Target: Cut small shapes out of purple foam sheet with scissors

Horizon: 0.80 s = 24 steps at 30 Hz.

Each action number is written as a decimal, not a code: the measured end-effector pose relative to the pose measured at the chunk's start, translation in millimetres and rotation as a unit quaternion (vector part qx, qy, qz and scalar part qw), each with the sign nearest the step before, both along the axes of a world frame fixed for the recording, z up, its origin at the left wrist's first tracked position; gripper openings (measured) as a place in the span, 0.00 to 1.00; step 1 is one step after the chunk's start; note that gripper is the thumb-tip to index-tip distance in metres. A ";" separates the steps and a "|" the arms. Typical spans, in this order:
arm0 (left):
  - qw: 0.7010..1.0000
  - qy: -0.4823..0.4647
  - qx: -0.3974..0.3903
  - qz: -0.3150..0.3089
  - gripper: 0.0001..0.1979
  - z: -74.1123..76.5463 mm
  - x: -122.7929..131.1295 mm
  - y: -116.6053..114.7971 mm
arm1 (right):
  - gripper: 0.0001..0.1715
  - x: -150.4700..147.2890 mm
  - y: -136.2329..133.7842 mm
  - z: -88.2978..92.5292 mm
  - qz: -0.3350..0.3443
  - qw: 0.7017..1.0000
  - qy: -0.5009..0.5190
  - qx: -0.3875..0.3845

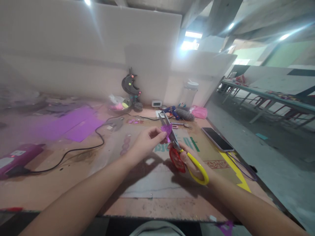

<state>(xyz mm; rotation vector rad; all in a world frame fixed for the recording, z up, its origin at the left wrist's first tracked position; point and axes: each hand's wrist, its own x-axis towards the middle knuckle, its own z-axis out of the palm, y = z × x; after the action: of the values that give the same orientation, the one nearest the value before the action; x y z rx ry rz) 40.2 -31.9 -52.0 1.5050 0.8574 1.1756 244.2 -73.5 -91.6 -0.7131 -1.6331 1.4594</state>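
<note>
My left hand [154,137] pinches a small purple piece [167,130] that looks like felt or foam sheet. In my right hand [190,160] is a pair of scissors [174,139] with one yellow and one red handle, its blades pointing away from me. The blades are parted at the tips, and the purple piece lies against them. Whether they are cutting into it I cannot tell. Both hands are above a translucent sheet [147,183] laid on printed brown cardboard [214,154].
Purple sheets [83,126] lie at left, near a purple corded device [22,160]. A phone [218,139] rests at right. Along the back stand a dark crescent ornament [129,84], a small white clock [157,104], a clear jar [189,95] and grey yarn [184,114].
</note>
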 end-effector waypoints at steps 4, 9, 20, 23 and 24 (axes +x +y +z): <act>1.000 0.002 -0.007 0.003 0.15 1.6 0.8 -1.4 | 0.30 -3.1 -1.2 -0.7 0.006 1.000 0.022 -0.012; 1.000 0.004 -0.010 0.000 0.15 1.7 1.7 -2.0 | 0.29 -4.1 -2.1 0.8 0.001 1.000 0.018 -0.014; 1.000 -0.003 0.001 0.011 0.12 4.6 -3.2 3.5 | 0.33 0.6 0.1 7.5 -0.031 0.998 -0.048 0.008; 1.000 -0.007 0.015 0.016 0.11 5.8 -5.0 4.0 | 0.33 1.6 1.2 9.5 -0.037 0.997 -0.071 0.012; 1.000 -0.006 0.020 0.015 0.11 5.8 -5.4 4.2 | 0.34 1.8 1.5 9.4 -0.039 0.997 -0.072 0.014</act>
<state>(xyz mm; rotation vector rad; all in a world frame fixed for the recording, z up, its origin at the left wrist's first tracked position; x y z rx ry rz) 34.8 -27.7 -46.3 1.5213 0.8559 1.2296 246.0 -72.0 -82.2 -0.8735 -1.7110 1.3522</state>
